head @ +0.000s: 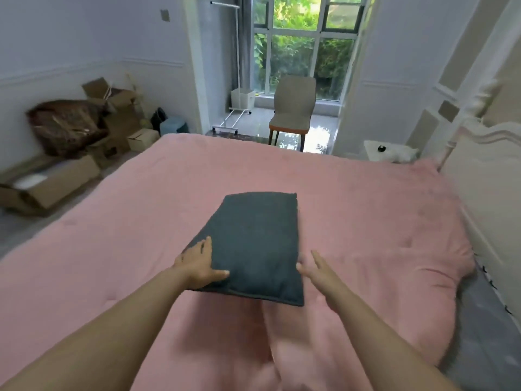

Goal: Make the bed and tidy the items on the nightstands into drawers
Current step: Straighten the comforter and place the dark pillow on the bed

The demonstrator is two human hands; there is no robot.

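Note:
A dark grey pillow [253, 244] lies across the middle of the pink quilt [141, 235] that covers the bed. My left hand [197, 263] rests on the pillow's near left corner, thumb on top and fingers along its side. My right hand [315, 268] is beside the pillow's near right edge with its fingers straight, just off the fabric or barely touching it. A white nightstand [375, 155] stands past the bed's far right corner with a small black object [382, 149] on top. The cream headboard [479, 179] runs along the right.
Cardboard boxes [56, 182] and a brown bundle [67, 125] crowd the floor at the left wall. A grey chair [293, 111] and a white clothes rack [236, 80] stand by the window. Grey sheet [485, 334] shows at the bed's right edge.

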